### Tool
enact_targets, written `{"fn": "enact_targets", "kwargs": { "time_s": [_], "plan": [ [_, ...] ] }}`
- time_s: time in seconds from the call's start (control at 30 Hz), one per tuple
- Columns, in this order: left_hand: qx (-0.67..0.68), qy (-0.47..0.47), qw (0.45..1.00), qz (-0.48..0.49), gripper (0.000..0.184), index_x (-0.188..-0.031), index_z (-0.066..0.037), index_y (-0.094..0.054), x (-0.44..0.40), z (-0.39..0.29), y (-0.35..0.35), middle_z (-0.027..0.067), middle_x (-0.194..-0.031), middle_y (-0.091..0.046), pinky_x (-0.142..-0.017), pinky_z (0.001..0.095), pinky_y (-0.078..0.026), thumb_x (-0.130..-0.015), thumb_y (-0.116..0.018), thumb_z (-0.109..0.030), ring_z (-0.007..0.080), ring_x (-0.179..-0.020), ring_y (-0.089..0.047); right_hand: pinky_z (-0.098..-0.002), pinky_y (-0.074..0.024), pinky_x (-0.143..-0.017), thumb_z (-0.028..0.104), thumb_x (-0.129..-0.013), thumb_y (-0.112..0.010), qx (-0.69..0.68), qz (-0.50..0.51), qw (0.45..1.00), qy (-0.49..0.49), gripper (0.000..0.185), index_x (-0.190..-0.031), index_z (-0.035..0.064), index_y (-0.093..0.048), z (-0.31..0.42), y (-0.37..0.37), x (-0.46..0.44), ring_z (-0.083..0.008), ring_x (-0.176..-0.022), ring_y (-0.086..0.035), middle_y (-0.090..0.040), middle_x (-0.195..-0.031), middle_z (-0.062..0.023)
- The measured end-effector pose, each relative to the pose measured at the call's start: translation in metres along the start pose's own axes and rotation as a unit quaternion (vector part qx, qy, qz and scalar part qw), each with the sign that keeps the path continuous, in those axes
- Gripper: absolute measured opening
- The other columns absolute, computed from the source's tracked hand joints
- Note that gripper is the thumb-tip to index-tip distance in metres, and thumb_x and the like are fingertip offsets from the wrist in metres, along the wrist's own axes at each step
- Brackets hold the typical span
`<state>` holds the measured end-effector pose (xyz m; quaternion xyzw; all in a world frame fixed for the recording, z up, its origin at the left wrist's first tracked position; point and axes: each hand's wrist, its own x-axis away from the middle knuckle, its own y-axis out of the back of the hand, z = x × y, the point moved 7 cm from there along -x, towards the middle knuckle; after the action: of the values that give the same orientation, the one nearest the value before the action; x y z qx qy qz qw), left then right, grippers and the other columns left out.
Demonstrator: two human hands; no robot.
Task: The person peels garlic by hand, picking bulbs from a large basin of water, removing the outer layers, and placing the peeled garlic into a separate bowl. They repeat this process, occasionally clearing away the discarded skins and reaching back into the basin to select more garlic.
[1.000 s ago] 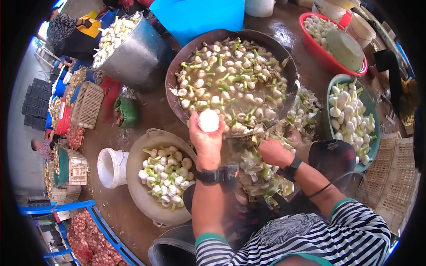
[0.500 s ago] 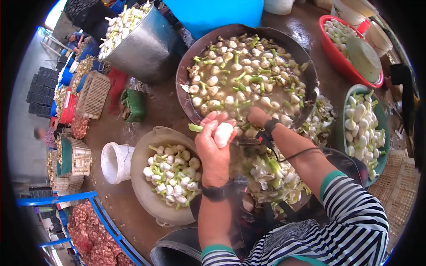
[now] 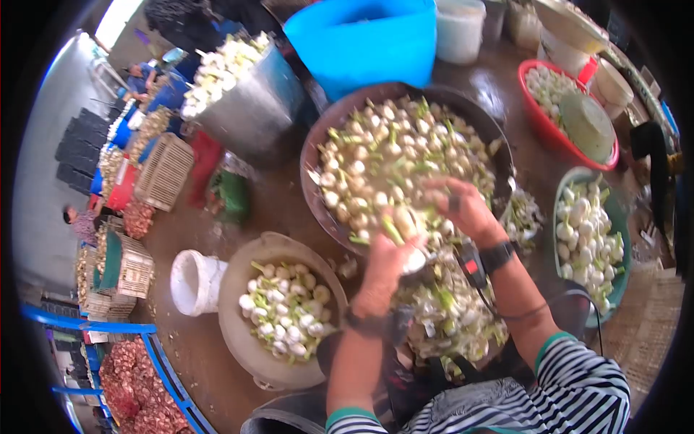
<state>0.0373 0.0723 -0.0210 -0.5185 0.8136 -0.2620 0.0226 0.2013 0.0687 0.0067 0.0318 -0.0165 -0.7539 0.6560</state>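
Observation:
My left hand [image 3: 390, 264], smeared by motion, is closed around garlic bulbs. A white peeled bulb [image 3: 414, 261] shows at the palm, and a browner bulb with a green stem [image 3: 394, 228] sticks up at the fingertips. My right hand [image 3: 466, 210] is just beyond it to the right, fingers apart and blurred, with nothing visible in them. Both hands are above the near side of a wide dark basin [image 3: 312, 170] of murky water, where many unpeeled garlic bulbs [image 3: 359, 168] float. Stripped garlic skins [image 3: 452, 307] are heaped below my hands.
A pale basin [image 3: 233, 322] of peeled bulbs stands at left, beside a white bucket [image 3: 211, 278]. A green tub [image 3: 623, 278] and a red tub [image 3: 531, 108] of garlic are at right. Behind are a metal pot [image 3: 256, 108] and a blue tub [image 3: 361, 43]. People sit far left.
My left hand has moved right and a stemmed bulb now shows at its fingertips. My right hand has risen from the basin water toward it, fingers spread. The camera view has shifted.

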Motion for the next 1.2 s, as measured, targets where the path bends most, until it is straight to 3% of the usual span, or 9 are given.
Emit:
{"fn": "enact_targets", "kwargs": {
  "time_s": [0.07, 0.13, 0.2, 0.27, 0.3, 0.53, 0.77, 1.03, 1.2],
  "plan": [
    [-0.005, 0.016, 1.000, 0.022, 0.059, -0.131, -0.004, -0.038, 0.012, -0.009, -0.015, 0.0086, -0.097, -0.059, -0.068, 0.0268, -0.052, -0.078, -0.065, 0.003, 0.0162, -0.081, -0.061, -0.0250, -0.0474, -0.073, 0.011, -0.091, -0.052, -0.126, 0.001, 0.991, -0.032, 0.029, -0.116, -0.0018, -0.056, 0.013, -0.010, 0.011, -0.0133, -0.092, -0.057, -0.059, -0.107, -0.0060],
    [-0.027, -0.128, 0.991, 0.013, 0.055, -0.124, -0.005, -0.041, 0.007, -0.009, -0.011, 0.0072, -0.102, -0.057, -0.067, 0.0287, -0.054, -0.076, -0.069, -0.003, 0.0153, -0.083, -0.060, -0.0280, -0.0489, -0.076, 0.023, -0.092, -0.052, -0.224, -0.055, 0.972, -0.038, 0.040, -0.122, -0.0025, -0.050, 0.022, -0.015, 0.020, -0.0159, -0.095, -0.058, -0.058, -0.107, -0.0089],
    [-0.304, -0.328, 0.891, -0.078, 0.063, -0.123, -0.005, -0.040, 0.024, -0.039, -0.021, 0.0101, -0.104, -0.056, -0.076, 0.0327, -0.051, -0.071, -0.074, -0.006, 0.0215, -0.090, -0.059, -0.0266, -0.0478, -0.072, 0.027, -0.094, -0.049, -0.282, -0.037, 0.958, -0.047, 0.033, -0.103, -0.0033, -0.056, 0.008, -0.028, 0.023, -0.0104, -0.076, -0.053, -0.059, -0.089, -0.0038],
    [-0.465, -0.439, 0.757, -0.133, 0.069, -0.123, -0.005, -0.040, 0.046, -0.060, -0.043, 0.0139, -0.106, -0.054, -0.082, 0.0359, -0.047, -0.064, -0.077, -0.007, 0.0294, -0.096, -0.056, -0.0234, -0.0430, -0.063, 0.028, -0.094, -0.050, -0.107, -0.075, 0.991, -0.042, 0.032, -0.091, -0.0034, -0.057, 0.012, -0.039, 0.033, -0.0067, -0.068, -0.047, -0.057, -0.077, -0.0008],
    [-0.453, -0.434, 0.766, -0.141, 0.070, -0.121, -0.005, -0.041, 0.048, -0.059, -0.043, 0.0165, -0.104, -0.053, -0.082, 0.0380, -0.047, -0.061, -0.077, -0.006, 0.0350, -0.094, -0.054, -0.0229, -0.0401, -0.059, 0.027, -0.093, -0.051, -0.096, -0.093, 0.991, -0.001, 0.032, -0.089, -0.0036, -0.058, 0.015, -0.042, 0.036, -0.0058, -0.067, -0.045, -0.055, -0.074, 0.0005],
    [-0.315, -0.371, 0.871, -0.067, 0.064, -0.121, -0.004, -0.043, 0.031, -0.037, -0.021, 0.0098, -0.109, -0.057, -0.081, 0.0295, -0.049, -0.067, -0.078, -0.005, 0.0151, -0.094, -0.058, -0.0234, -0.0398, -0.060, 0.017, -0.091, -0.050, -0.098, -0.050, 0.994, 0.013, 0.023, -0.098, -0.0028, -0.060, 0.037, -0.044, 0.046, -0.0058, -0.072, -0.046, -0.056, -0.076, 0.0010],
    [-0.045, -0.129, 0.990, 0.024, 0.066, -0.122, -0.001, -0.040, 0.028, -0.030, -0.024, 0.0108, -0.109, -0.056, -0.076, 0.0282, -0.052, -0.064, -0.070, 0.011, 0.0166, -0.090, -0.059, -0.0282, -0.0427, -0.081, 0.018, -0.091, -0.047, 0.048, 0.051, 0.987, 0.146, 0.031, -0.114, -0.0025, -0.053, 0.052, -0.035, 0.047, -0.0109, -0.090, -0.049, -0.059, -0.095, -0.0064],
    [-0.230, -0.336, 0.911, -0.057, 0.066, -0.123, -0.001, -0.039, 0.030, -0.031, -0.018, 0.0118, -0.113, -0.049, -0.086, 0.0318, -0.046, -0.067, -0.075, 0.001, 0.0195, -0.100, -0.052, -0.0280, -0.0449, -0.087, 0.025, -0.095, -0.048, -0.387, 0.026, 0.921, -0.032, 0.042, -0.127, -0.0020, -0.045, 0.027, -0.042, 0.046, -0.0150, -0.103, -0.053, -0.057, -0.113, -0.0094],
    [-0.425, -0.454, 0.777, -0.100, 0.075, -0.126, -0.002, -0.036, 0.050, -0.051, -0.037, 0.0184, -0.118, -0.042, -0.091, 0.0406, -0.039, -0.064, -0.078, -0.008, 0.0297, -0.107, -0.046, -0.0257, -0.0449, -0.073, 0.026, -0.088, -0.058, -0.147, 0.003, 0.987, -0.067, 0.037, -0.111, -0.0030, -0.057, 0.021, -0.037, 0.054, -0.0110, -0.083, -0.054, -0.060, -0.095, -0.0052]
  ]
}}
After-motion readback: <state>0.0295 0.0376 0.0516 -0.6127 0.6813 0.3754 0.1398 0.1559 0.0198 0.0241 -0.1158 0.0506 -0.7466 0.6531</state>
